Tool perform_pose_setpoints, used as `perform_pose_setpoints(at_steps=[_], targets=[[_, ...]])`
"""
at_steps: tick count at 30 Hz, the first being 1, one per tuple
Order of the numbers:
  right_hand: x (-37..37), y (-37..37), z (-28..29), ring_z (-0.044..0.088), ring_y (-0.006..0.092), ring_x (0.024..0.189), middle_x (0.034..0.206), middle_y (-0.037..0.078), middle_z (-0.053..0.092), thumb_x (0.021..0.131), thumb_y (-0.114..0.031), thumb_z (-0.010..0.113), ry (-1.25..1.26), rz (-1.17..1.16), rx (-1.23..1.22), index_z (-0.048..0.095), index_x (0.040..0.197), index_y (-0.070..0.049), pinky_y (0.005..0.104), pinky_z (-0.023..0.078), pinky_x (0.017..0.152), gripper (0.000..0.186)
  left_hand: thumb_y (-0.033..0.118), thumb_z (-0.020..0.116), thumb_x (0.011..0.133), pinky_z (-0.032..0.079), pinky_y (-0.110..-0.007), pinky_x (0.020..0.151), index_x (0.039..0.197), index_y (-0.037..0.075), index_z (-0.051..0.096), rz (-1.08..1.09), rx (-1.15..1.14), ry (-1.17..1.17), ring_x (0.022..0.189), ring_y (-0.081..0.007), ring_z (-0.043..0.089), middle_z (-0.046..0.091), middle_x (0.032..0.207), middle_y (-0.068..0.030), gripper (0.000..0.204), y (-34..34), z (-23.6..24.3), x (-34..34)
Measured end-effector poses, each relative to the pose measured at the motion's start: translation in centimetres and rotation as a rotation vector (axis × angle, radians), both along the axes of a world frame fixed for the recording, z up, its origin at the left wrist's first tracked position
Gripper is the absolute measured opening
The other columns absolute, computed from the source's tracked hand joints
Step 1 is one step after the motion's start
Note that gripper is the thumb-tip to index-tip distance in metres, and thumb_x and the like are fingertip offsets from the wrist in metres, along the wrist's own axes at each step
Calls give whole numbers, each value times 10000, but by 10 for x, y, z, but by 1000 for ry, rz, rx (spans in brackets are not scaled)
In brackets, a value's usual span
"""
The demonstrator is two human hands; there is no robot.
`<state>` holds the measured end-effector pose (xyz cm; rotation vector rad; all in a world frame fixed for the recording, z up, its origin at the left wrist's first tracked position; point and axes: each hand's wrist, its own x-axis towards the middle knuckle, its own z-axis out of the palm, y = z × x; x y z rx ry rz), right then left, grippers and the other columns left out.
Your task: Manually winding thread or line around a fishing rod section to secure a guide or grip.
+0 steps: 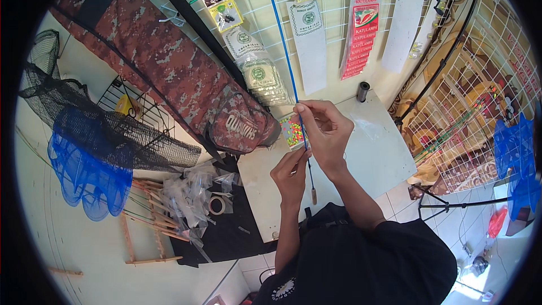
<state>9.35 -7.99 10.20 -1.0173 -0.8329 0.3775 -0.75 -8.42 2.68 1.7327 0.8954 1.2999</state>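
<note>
A thin blue fishing rod (284, 39) runs from the top edge down between my hands, ending in a short dark section and a tan tip near my body. My right hand (326, 130) pinches the blue shaft between thumb and fingers, above the table. Just below it, my left hand (291, 174) is closed around the lower part of the shaft. Behind the hands, a small clear box of bright multicoloured pieces (292, 131) rests on the white table (361, 152), partly hidden by the rod and fingers.
A camouflage rod bag (152, 62) leans at the left, beside black netting (62, 90) and blue netting (90, 164). Plastic bags (183, 195) and a tape roll (216, 205) lie on black cloth. Hanging packets (361, 39) line the white wire rack. A dark cylinder (363, 91) stands at the table's far edge.
</note>
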Motion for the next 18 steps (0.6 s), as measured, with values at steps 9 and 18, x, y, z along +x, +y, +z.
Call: perform_pose_setpoints(at_steps=[9, 18], targets=[[-6, 6, 8, 690, 173, 749, 856, 125, 651, 954, -83, 572, 359, 145, 97, 555, 996, 51, 276, 587, 658, 141, -93, 656, 801, 528, -238, 634, 1020, -32, 709, 15, 22, 15, 733, -126, 662, 707, 862, -109, 233, 0, -2, 3], [19, 16, 46, 698, 245, 796, 890, 155, 665, 967, -156, 576, 376, 283, 156, 561, 1019, 37, 364, 588, 742, 200, -27, 709, 809, 527, -222, 621, 1014, 11, 732, 26, 64, 33, 733, -106, 656, 712, 860, -102, 210, 2, -2, -5]])
